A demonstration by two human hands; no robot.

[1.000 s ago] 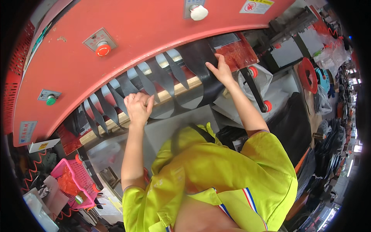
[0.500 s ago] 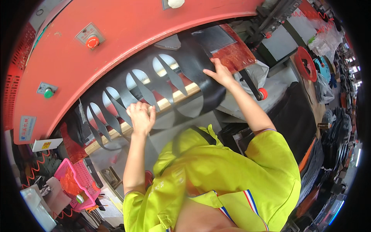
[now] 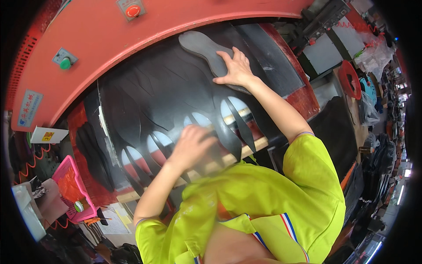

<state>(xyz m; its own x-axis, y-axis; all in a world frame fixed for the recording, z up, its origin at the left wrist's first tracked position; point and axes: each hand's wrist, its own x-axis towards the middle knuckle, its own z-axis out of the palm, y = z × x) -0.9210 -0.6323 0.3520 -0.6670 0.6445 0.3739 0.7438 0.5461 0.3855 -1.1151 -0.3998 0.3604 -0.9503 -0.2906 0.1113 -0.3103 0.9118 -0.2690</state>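
Black sheet, sole-shaped cutter

Red press housing point(image 3: 132, 48) arches over the black sheet point(image 3: 171, 88), which lies on the bed with sole-shaped holes along its near edge. My right hand point(image 3: 237, 68) lies flat, fingers spread, on the grey sole-shaped cutter point(image 3: 204, 48) at the sheet's far side. My left hand point(image 3: 191, 145), blurred, curls on the cut strips; I cannot tell its grip

Bright, even light; fisheye-bent edges; left hand point(image 3: 192, 145) seemingly motion-blurred.
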